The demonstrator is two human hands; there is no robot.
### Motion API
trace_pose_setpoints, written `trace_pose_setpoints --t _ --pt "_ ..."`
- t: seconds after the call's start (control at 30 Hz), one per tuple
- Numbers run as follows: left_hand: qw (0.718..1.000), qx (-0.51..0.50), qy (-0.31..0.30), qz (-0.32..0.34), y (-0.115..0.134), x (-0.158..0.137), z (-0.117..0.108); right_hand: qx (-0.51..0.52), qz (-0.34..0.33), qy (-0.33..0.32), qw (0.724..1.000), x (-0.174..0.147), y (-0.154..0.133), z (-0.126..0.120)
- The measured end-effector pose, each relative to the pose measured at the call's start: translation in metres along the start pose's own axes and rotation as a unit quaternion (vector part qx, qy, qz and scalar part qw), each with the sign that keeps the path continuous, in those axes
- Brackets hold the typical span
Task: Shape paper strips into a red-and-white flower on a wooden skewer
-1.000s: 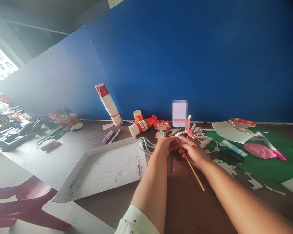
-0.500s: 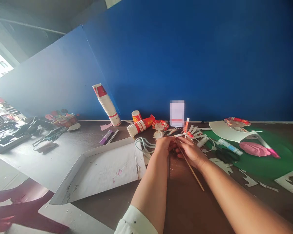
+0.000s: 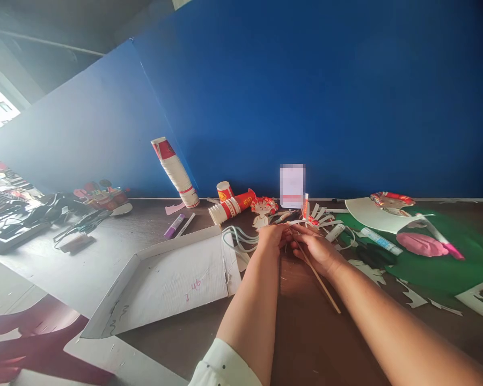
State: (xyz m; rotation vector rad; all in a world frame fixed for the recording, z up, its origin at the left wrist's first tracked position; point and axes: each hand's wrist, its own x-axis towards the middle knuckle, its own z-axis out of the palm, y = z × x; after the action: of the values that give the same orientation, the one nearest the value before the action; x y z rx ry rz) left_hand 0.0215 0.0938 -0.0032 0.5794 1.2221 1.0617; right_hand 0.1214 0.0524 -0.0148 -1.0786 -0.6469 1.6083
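My left hand [image 3: 272, 235] is closed, its fingertips pinched at a white strip of a cut paper cup [image 3: 316, 215]. The cup's red and white strips splay out just beyond my fingers. Close beside it, my right hand [image 3: 317, 251] has its fingers round a thin wooden stick [image 3: 321, 285], which slants down toward me. Where the stick's upper end meets the paper is hidden behind my fingers.
A shallow cardboard box lid [image 3: 165, 289] lies left, beside a looped pale cable [image 3: 238, 239]. Stacked paper cups [image 3: 176, 174] lean at the back. Right are a glue stick [image 3: 381, 241], pink paper [image 3: 422, 244], a green sheet [image 3: 430, 273] and paper scraps [image 3: 412, 296]. A blue partition [image 3: 306, 96] stands behind.
The stick's lower end has shifted slightly right, and the splayed strips have turned a little. Both hands keep nearly the same place and grip.
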Motion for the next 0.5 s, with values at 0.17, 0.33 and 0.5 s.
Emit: trace_pose_setpoints --t 0.17,0.33,0.5 --pt "1.000 0.021 0.002 0.017 -0.0015 0.0009 -0.0003 -0.003 0.001 0.006 1.000 0.0012 0.0012 -0.0011" --pt "0.999 0.026 -0.013 0.015 -0.0034 0.0049 -0.0025 -0.014 0.001 0.013 1.000 0.0002 0.0008 -0.0003" --pt "0.999 0.039 -0.019 0.022 -0.0051 0.0076 -0.0041 -0.026 -0.009 0.002 1.000 0.0004 0.0015 -0.0006"
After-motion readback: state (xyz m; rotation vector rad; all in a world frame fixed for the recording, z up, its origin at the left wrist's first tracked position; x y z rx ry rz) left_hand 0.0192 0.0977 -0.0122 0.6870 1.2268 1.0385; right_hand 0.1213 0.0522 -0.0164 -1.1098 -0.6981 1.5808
